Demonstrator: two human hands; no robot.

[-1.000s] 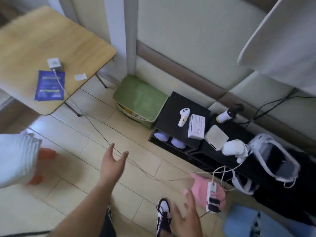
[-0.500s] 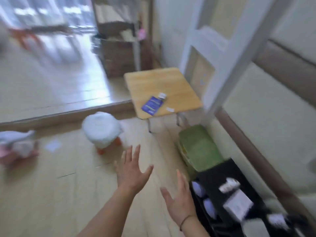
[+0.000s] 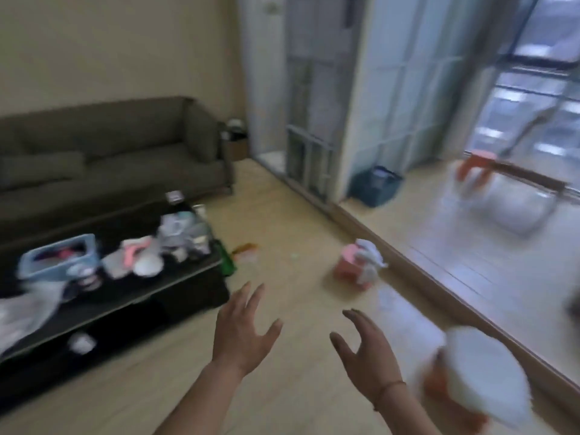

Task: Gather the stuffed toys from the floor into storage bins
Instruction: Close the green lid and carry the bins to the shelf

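Observation:
A big white stuffed toy with orange feet lies on the floor at the lower right, just right of my right hand. A smaller pink and white stuffed toy sits on the floor farther ahead, near the raised floor step. My left hand is held out in the middle with fingers spread and nothing in it. My right hand is also open and empty, apart from the white toy. A light blue bin with things inside stands on the black coffee table at the left. The frame is blurred.
A dark sofa stands behind the coffee table. A dark blue basket sits by the sliding door frame. An orange stool stands on the raised floor at the right. A green bottle and small litter lie by the table's corner.
The view has swung left, from the small wooden table and green box to the sofa and coffee table. The white toy now lies at the lower right. Both hands stay open and empty.

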